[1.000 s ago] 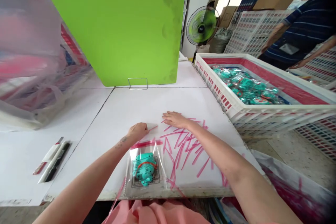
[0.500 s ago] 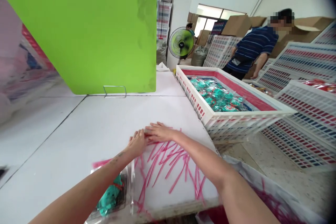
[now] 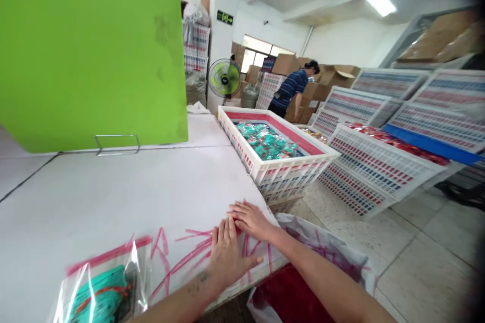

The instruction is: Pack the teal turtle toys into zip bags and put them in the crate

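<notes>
Both hands lie flat near the right front corner of the white table. My left hand is open, fingers stretched out and thumb spread over the pink plastic strips. Just beyond it, my right hand is also open and palm down, its fingers touching or nearly touching the left fingertips. Some strips stick out from under the hands. To the left lies a clear plastic bag with a pink top edge, holding a teal item with an orange cord.
A white crate of bagged teal items stands beside the table's right edge. Below that edge, a pale sack holds more pink strips. A green board stands across the table. Stacked crates, a fan and a person are farther back.
Both hands have slid right and toward the table's front corner, sweeping pink strips along. My view has turned right. The person in the background has bent forward.
</notes>
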Available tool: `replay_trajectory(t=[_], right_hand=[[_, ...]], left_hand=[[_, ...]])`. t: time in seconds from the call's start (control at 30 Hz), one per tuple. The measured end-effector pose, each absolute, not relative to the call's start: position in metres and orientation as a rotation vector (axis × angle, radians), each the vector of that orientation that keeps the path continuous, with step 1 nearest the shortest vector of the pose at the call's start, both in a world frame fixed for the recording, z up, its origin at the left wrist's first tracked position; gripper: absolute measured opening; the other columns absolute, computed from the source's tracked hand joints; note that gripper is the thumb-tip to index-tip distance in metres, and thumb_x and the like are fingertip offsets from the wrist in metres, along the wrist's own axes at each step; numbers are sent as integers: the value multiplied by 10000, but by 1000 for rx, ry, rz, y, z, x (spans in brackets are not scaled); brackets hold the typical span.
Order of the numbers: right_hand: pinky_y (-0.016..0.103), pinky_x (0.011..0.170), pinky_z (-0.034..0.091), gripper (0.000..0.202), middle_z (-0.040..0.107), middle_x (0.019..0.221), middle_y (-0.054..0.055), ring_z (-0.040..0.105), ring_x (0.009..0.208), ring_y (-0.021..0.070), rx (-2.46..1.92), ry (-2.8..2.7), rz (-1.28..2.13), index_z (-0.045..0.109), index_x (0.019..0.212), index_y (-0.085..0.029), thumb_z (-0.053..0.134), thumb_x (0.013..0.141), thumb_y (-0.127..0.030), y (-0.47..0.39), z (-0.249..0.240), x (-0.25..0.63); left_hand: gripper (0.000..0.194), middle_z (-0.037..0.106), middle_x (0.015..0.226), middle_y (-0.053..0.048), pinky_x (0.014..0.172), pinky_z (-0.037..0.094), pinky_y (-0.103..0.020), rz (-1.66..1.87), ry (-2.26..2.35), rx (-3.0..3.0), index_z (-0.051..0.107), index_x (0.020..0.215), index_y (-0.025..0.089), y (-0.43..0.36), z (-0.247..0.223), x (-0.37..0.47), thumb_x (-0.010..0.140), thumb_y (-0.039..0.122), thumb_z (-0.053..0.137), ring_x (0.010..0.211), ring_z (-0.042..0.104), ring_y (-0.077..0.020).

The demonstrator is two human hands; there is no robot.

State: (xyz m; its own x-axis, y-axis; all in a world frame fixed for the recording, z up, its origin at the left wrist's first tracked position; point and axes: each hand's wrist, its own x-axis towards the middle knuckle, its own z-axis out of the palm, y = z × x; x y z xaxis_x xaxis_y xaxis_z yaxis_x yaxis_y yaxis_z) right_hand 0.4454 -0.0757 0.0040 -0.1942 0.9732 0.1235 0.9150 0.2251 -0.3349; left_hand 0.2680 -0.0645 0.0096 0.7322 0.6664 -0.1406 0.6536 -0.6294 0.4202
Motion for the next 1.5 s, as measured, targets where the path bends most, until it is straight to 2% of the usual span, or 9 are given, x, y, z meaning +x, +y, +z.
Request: replay_trajectory(t=[0.1,0.23,0.47,0.77,0.97,1.13,1.23,1.33,1.5], right_hand=[[414,1180,238,387,532,1404,50,397,1359,180,-1821,-1985,193,584,1309,-223,347,1029,-347,-105,1,436],[399,1172,267,426,539,1391,78,418,1337,202,-1847,-1878,169,562,1331,-194,388,1005,-407,-130,4,421],[480,1101,319,938,508,1369,149,442,1228,315,-1808,-2039,241,409,1439,-161,635,721,-721,-145,-1,405],[381,768,487,518,640,980,136,584,836,251,-2025,-2031,178,619,1000,-133,539,849,-622,-141,-1,381],[250,621,433,356,646,717,-2,570,638,147,-1804,-1930,638,655,806,-206,530,916,-521,-123,32,369],[279,763,473,380,623,1018,78,582,863,161,-1374,-1460,552,592,659,-162,551,917,-440,-103,78,336],[300,788,491,381,619,725,23,565,676,122,-1134,-1059,731,546,628,-175,544,924,-415,-83,95,306],[259,597,480,463,404,445,-70,369,411,69,-947,-705,934,408,566,-196,534,915,-472,-63,102,291],[151,339,143,538,210,476,-120,123,396,38,-710,-385,977,262,608,-207,709,789,-446,-51,105,322]], left_hand=[[1182,246,1558,-230,1193,117,-553,185,1015,2586,284,1483,13,-81,-4,277,624,750,624,1455,175,-404],[767,364,1522,-199,1173,208,-497,219,1008,2645,347,1470,53,-78,-9,271,837,420,577,1421,291,-346],[422,598,1202,-154,933,409,-435,136,989,2733,583,1276,161,-60,7,249,873,144,458,1108,533,-298],[395,601,1157,-127,961,384,-441,131,788,2649,623,1124,169,-57,-2,238,856,51,358,1086,527,-280],[42,551,697,-25,673,423,-353,184,620,2004,524,849,220,-33,18,216,851,243,489,645,538,-197],[500,205,501,130,394,135,-195,126,432,1282,370,794,237,-23,51,203,816,734,418,420,78,-59],[591,151,453,156,374,62,-168,180,327,951,335,739,232,-23,72,200,688,742,629,414,18,-36],[580,179,427,157,357,59,-161,202,314,905,363,743,226,-25,85,195,677,710,675,392,28,-31],[536,235,438,143,347,73,-171,169,414,1113,423,761,214,-27,84,181,729,718,605,379,89,-34]])
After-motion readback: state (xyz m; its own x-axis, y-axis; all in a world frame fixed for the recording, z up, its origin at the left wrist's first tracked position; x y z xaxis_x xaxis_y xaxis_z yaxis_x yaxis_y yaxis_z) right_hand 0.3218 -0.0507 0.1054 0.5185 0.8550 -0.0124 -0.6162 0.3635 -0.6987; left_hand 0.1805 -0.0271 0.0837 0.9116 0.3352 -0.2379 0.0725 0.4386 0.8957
